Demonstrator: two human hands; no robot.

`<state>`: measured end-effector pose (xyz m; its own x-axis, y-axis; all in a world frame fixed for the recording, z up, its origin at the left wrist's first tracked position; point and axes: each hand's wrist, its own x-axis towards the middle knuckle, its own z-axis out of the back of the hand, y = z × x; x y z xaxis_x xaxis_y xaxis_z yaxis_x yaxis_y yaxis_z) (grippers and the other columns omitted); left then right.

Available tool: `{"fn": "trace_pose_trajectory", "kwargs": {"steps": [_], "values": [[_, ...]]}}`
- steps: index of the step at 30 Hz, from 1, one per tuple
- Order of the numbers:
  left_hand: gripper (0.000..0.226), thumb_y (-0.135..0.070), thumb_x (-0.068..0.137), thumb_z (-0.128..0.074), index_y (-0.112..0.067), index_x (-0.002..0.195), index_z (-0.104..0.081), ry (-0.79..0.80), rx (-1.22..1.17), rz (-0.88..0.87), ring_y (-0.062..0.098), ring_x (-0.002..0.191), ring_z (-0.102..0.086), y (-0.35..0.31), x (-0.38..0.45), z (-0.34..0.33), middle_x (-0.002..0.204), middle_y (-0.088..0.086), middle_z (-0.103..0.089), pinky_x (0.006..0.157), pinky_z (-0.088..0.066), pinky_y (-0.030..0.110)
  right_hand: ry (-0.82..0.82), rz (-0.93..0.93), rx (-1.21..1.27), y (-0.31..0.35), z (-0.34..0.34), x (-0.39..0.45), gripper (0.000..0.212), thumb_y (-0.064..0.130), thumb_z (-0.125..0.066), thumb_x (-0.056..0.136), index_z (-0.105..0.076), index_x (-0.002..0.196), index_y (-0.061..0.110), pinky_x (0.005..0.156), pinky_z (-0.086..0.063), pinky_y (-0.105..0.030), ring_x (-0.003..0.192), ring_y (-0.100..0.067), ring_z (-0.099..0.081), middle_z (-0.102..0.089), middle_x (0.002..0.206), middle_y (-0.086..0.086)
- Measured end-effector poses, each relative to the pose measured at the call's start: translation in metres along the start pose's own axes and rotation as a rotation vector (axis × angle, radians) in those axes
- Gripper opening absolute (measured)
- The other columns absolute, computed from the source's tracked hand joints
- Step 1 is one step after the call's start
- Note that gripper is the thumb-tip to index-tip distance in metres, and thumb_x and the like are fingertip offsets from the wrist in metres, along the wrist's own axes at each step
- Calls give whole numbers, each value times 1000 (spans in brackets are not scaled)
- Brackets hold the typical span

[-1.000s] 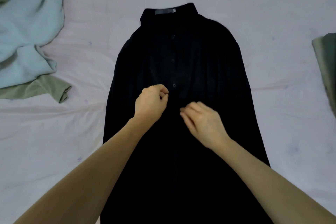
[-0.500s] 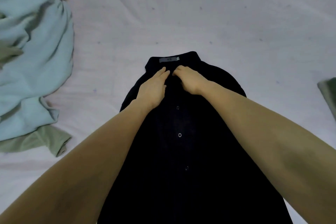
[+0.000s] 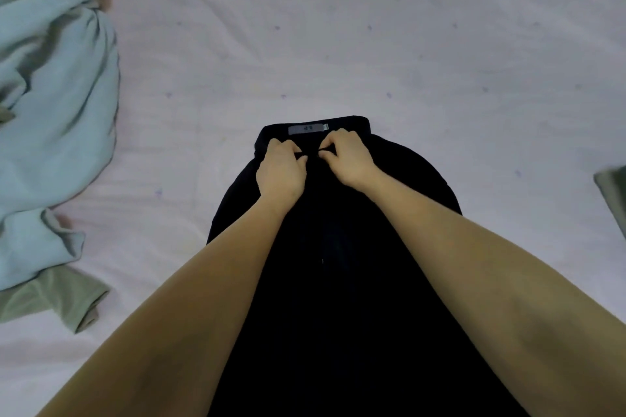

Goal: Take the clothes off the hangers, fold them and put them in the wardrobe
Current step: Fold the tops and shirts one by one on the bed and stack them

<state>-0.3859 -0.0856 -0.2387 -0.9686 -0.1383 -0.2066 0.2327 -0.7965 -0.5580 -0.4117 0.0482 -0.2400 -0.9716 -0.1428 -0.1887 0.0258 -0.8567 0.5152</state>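
— Shirt (image 3: 338,281), black, lies flat on the sheet (image 3: 372,44), collar away from the person. What are the fingers doing?

— Both hands sit just below the collar (image 3: 315,120). Left hand (image 3: 282,169) has its fingers curled, thumb and forefinger pinching the dark cloth at the placket. Right hand (image 3: 349,159) is curled the same way, pinching the cloth just beside the left. A thin strip of fabric stretches between the two pinches.

— Anything hard to see?

— Buttons are lost in the black. The label (image 3: 307,128) on the collar is unreadable. The shirt's hem runs off the bottom edge. A blue garment (image 3: 50,112) left of the shirt is cut by the edge, with a green one (image 3: 50,301) under it.

— Changed from half a second ago?

— Then the fingers lay nearly straight on the cloth below the collar; now they are curled and pinching.
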Motion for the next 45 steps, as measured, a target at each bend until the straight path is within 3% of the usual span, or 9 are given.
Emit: {"fn": "trace_pose_trajectory", "kwargs": {"steps": [8, 12, 17, 22, 27, 35, 38, 42, 45], "values": [[47, -9, 89, -62, -13, 134, -48, -21, -148, -273, 19, 112, -53, 34, -27, 9, 151, 2, -25, 98, -46, 32, -146, 202, -204, -10, -25, -24, 35, 3, -58, 87, -56, 122, 7, 95, -44, -45, 130, -32, -40, -47, 136, -15], [45, -20, 93, -59, -12, 135, -47, -163, -213, -39, 20, 133, -37, 76, -79, 39, 148, 6, -29, 107, -35, 30, -208, 141, -137, 6, -24, -65, 42, 15, -54, 95, -50, 137, 11, 109, -30, -45, 141, -30, -31, -38, 149, -14], [44, -32, 91, -65, -13, 127, -50, 38, -280, 310, 15, 98, -57, 126, -184, 70, 117, 0, -55, 81, -46, 24, -2, 231, 109, 65, -50, -180, 26, 19, -52, 98, -61, 121, 12, 99, -41, -31, 108, -16, -54, -60, 118, 0], [16, -29, 90, -66, -14, 95, -62, 267, -146, 365, 11, 72, -59, 155, -279, 86, 82, -5, -64, 56, -40, 20, 131, 179, 254, 113, -80, -260, 29, 18, -53, 97, -58, 126, 14, 97, -45, -24, 111, -9, -52, -59, 119, 3], [33, -24, 98, -52, -6, 70, -53, 403, -232, 461, 20, 56, -46, 177, -304, 100, 62, 8, -51, 53, -33, 27, 165, 198, 191, 134, -85, -285, 35, 16, -54, 96, -53, 132, 16, 98, -46, -30, 116, -9, -48, -53, 127, 4], [32, -21, 102, -42, -14, 73, -54, -58, -250, 287, 18, 68, -49, 197, -281, 179, 68, -3, -55, 57, -29, 25, 445, 537, -178, 216, -96, -262, 82, 28, -67, 88, -17, 153, 33, 82, -53, -35, 125, -19, -46, -8, 162, 6], [37, -34, 98, -49, -9, 71, -56, 2, -250, 276, 23, 74, -55, 214, -256, 213, 68, -1, -59, 63, -34, 29, 369, 494, -170, 257, -111, -240, 49, 24, -62, 88, -46, 135, 21, 73, -51, -38, 101, -25, -60, -45, 137, -1], [27, -35, 82, -72, -9, 87, -66, 583, -252, 347, 12, 70, -63, 244, -242, 241, 78, -2, -67, 65, -46, 22, 234, 316, -126, 287, -127, -211, 10, 4, -48, 86, -53, 94, 8, 62, -39, -37, 78, -27, -55, -52, 89, -4], [18, -26, 84, -66, -13, 74, -58, 292, -153, 275, 20, 70, -57, 263, -229, 250, 69, -3, -56, 55, -36, 26, 149, 203, -10, 295, -141, -199, 6, 4, -47, 89, -47, 84, 8, 64, -43, -41, 72, -26, -53, -53, 80, -7]]}}
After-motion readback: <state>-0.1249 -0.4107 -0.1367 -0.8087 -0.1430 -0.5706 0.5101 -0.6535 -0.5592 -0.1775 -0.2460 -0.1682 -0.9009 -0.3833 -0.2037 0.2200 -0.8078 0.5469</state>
